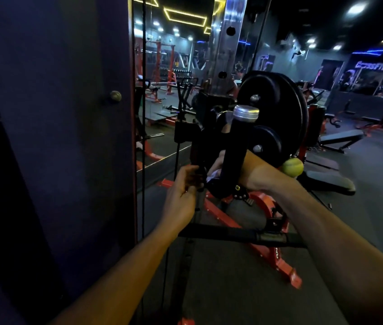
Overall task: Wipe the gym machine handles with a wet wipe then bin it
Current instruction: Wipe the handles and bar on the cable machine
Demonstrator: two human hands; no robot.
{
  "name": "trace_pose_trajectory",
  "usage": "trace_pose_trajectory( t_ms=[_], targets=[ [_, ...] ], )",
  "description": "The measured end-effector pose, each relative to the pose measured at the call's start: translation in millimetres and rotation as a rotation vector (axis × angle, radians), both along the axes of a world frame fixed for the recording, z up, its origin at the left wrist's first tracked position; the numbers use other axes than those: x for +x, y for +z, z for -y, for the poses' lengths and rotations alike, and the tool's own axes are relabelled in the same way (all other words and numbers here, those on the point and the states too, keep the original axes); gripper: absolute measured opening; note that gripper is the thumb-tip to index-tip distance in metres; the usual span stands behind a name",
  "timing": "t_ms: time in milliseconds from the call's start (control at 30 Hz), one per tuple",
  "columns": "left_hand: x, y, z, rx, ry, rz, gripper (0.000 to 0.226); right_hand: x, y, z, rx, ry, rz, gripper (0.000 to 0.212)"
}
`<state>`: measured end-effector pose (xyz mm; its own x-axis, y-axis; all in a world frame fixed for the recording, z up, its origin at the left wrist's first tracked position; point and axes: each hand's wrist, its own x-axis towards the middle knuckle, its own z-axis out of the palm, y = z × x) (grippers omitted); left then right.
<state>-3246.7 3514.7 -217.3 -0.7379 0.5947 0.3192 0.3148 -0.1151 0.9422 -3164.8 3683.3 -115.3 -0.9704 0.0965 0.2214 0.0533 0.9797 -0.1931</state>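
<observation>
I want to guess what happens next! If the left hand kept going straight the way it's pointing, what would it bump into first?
Probably nothing new: the left hand already grips a thin black bar of the machine. Just beyond stands the upright black handle, though depth is hard to judge.

Both bare forearms reach forward and up from the lower edge of the view, converging toward the middle. The left hand (181,195) sits with its back toward the camera, wrist straight, fingers curled inward around a thin dark upright part in front of it, thumb on the near side. The right forearm angles in from the lower right corner, wrist bent sharply to the left. The right hand (218,164) is mostly hidden behind the thick black padded upright handle (235,146); only a pale sliver of it shows, so its grip cannot be made out.
</observation>
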Motion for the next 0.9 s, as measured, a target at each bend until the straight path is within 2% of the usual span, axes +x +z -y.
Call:
trace_pose_trajectory(
  t_ms=[33,133,200,267,367,500,633,733,867,900],
  targets=[
    [0,-1,0,0.008,0.006,0.012,0.050,-4,2,1,-0.005,0.029,-0.012,0.017],
    [1,-2,0,0.027,0.033,0.061,0.052,-33,-4,-2,0.173,0.067,-0.060,0.012],
    [1,-4,1,0.030,0.041,0.067,0.052,-51,-11,-1,0.338,0.050,-0.009,0.020],
    [1,-6,1,0.032,0.042,0.068,0.050,-57,-12,-2,0.414,0.077,0.003,0.026],
    [1,-9,-3,0.046,0.045,0.107,0.048,-53,-5,-1,0.339,0.181,0.035,0.022],
    [6,-8,-10,0.083,0.052,0.125,0.046,-44,14,2,0.243,0.192,0.169,0.017],
    [9,0,-9,0.086,0.045,0.113,0.038,-9,33,18,0.086,0.128,0.283,0.019],
    [14,2,-8,0.069,0.050,0.108,0.043,16,44,25,-0.086,0.115,0.322,0.022],
    [20,3,-5,0.048,0.019,0.100,0.048,39,37,17,-0.692,0.012,0.238,0.021],
    [19,4,-4,0.049,0.017,0.102,0.048,42,35,19,-0.752,0.012,0.191,0.018]
  ],
)
